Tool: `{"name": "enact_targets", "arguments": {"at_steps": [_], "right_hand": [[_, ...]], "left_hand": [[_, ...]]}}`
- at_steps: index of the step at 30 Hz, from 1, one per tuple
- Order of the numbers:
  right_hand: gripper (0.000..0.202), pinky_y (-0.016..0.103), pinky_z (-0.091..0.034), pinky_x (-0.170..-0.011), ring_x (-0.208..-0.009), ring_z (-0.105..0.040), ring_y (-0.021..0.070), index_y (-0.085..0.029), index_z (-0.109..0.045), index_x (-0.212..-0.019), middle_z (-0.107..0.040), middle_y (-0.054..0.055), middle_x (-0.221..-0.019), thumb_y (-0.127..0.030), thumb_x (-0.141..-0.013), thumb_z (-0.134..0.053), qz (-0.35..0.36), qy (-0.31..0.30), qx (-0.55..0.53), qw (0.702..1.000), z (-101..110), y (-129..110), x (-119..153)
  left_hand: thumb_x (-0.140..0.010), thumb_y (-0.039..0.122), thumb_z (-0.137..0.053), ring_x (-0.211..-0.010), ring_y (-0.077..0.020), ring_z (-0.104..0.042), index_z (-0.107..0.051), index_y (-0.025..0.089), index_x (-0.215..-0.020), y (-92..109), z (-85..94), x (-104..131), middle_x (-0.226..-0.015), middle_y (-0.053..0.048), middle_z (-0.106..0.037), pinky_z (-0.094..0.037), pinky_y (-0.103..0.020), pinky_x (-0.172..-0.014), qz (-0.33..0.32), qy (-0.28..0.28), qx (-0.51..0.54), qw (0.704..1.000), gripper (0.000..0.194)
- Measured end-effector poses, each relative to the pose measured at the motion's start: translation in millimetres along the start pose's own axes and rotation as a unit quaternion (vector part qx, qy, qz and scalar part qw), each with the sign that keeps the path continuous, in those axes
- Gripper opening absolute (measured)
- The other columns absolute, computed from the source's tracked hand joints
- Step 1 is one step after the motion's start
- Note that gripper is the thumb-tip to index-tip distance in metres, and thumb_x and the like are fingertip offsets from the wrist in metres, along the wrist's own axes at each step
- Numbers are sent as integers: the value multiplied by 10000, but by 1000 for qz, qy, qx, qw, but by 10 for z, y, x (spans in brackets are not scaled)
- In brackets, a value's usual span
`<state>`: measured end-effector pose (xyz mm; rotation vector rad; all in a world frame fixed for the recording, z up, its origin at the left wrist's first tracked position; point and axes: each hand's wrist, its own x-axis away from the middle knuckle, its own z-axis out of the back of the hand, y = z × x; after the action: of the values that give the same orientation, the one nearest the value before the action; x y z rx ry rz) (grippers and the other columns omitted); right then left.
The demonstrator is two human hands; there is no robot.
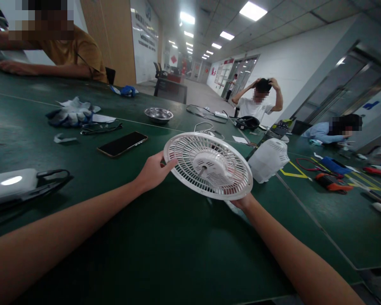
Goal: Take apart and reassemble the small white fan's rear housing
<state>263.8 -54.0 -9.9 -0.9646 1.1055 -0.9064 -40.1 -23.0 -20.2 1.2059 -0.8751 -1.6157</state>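
White plastic, ribbed and round: a slatted grille [184, 169] is held tilted over the green table [146, 267], a thin metal shaft [203, 170] standing out from its raised hub. From the head camera's side, I see the worker's left hand [154, 170] gripping its left rim, thumb laid over the upper face. The right hand [240, 201] is under the opposite edge, mostly covered by the slats; I cannot tell how its fingers are set.

Just beyond the right hand stands a translucent white plastic housing [268, 161]. A dark-screened phone [123, 144] lies near the left hand, with a shiny metal bowl [158, 115] farther back and crumpled gloves [73, 112] off to the left. Across the tabletop to the right I make out an orange-and-black tool [333, 183] near yellow tape lines [295, 173].

Around the table, a person in a mustard shirt [85, 53] sits leaning on their forearms; another, in a white shirt [254, 109], has both hands raised to their head.
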Motion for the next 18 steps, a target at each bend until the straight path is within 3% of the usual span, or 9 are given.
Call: {"name": "enact_targets", "arguments": {"at_steps": [2, 4, 6, 9, 13, 15, 18], "right_hand": [[538, 462, -639, -789, -954, -747, 300, -299, -677, -1223, -789, 46, -1103, -683, -847, -692, -16, 59, -11, 998, 35, -4, -33], [559, 414, -621, -716, -825, -733, 268, -276, -672, -1190, -784, 32, -981, -657, -792, -769, -20, 91, 0, 996, 60, -15, -51], [563, 388, -605, -707, -792, -718, 244, -268, -661, -1198, -775, 37, -981, -631, -788, -791, 5, 90, 27, 996, 60, -20, -47], [620, 426, -606, -827, -918, -728, 262, -288, -615, -1300, -764, 61, -1110, -564, -787, -828, 53, 69, 79, 993, 30, 6, -14], [732, 528, -562, -988, -1072, -712, 321, -306, -588, -1385, -732, 91, -1232, -498, -744, -885, 102, 29, 228, 968, 8, 55, 4], [748, 545, -557, -994, -1060, -709, 330, -307, -592, -1380, -725, 97, -1241, -504, -726, -896, 122, 7, 280, 952, 23, 61, -10], [720, 510, -580, -940, -1005, -706, 304, -298, -569, -1389, -721, 90, -1194, -526, -768, -853, 143, -30, 291, 945, 86, 64, -46]], "left_hand": [[-924, 505, -600, -891, -243, -705, -708, 166, -1124, -71, 18, -55, -1104, -113, -756, -555, -326, -661, 58, 2, 79, 995, 409], [-935, 597, -506, -793, -240, -692, -715, 153, -1031, -105, 26, -85, -990, -125, -757, -534, -327, -614, 123, -24, 174, 977, 500], [-932, 712, -427, -774, -256, -702, -724, 161, -982, -87, 19, -85, -914, -136, -763, -550, -353, -644, 175, -63, 257, 948, 627], [-939, 769, -417, -867, -295, -744, -734, 163, -988, 1, -8, -60, -910, -152, -782, -588, -399, -755, 240, -115, 350, 898, 685], [-1000, 398, -611, -870, -233, -767, -737, 134, -1037, 57, -27, -73, -950, -123, -797, -614, -358, -841, 326, -143, 410, 840, 295], [-979, 235, -650, -836, -201, -770, -735, 127, -1069, 35, -29, -99, -970, -114, -800, -627, -334, -837, 349, -137, 406, 833, 165], [-953, 174, -683, -777, -186, -766, -734, 106, -1046, -11, -32, -128, -935, -119, -795, -644, -317, -790, 360, -112, 389, 841, 126]]}}
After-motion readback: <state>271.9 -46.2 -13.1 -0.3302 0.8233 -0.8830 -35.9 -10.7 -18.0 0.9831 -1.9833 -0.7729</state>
